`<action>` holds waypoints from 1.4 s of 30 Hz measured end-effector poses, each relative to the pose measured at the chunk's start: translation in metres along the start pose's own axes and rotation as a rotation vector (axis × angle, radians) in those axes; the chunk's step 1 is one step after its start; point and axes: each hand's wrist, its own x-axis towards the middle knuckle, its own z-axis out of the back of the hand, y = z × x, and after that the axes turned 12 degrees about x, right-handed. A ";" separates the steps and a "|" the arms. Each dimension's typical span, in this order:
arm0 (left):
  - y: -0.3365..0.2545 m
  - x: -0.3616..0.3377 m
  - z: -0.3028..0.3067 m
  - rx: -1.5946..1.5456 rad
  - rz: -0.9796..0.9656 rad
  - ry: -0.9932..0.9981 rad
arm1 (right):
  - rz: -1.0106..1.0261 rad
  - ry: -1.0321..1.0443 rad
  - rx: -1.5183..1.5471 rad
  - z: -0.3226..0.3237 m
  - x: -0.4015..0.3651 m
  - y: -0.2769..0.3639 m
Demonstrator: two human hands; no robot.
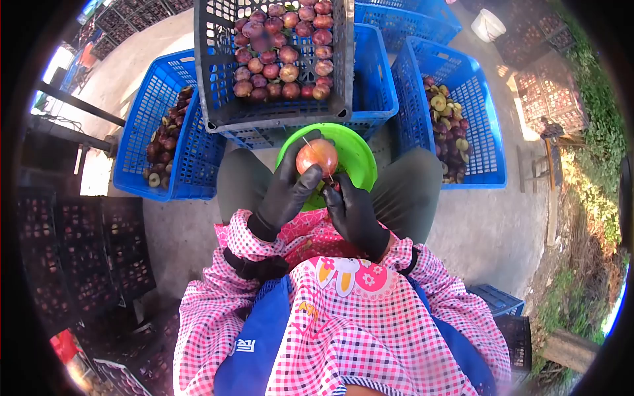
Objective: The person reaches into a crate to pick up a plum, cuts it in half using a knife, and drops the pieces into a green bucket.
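A round reddish fruit [317,157] is in my left hand [288,188], which wears a black glove and has its fingers wrapped round it. My right hand [358,214], gloved in black too, is closed just below the fruit on a small tool with a red part [335,187]; its exact shape is too small to tell. A thin shiny strip lies against the fruit. Both hands are above a bright green bowl [362,156] between my knees, and they hide part of its inside.
A black crate [214,109] of whole reddish fruits rests on blue crates ahead. Blue crates with cut fruits stand at the left [191,162] and right [490,155]. Dark stacked crates [99,247] are at the far left. A white bucket [489,25] stands at the upper right.
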 end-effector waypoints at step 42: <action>0.050 -0.017 -0.017 -0.634 0.490 0.373 | 0.335 0.296 -0.131 0.044 0.044 0.012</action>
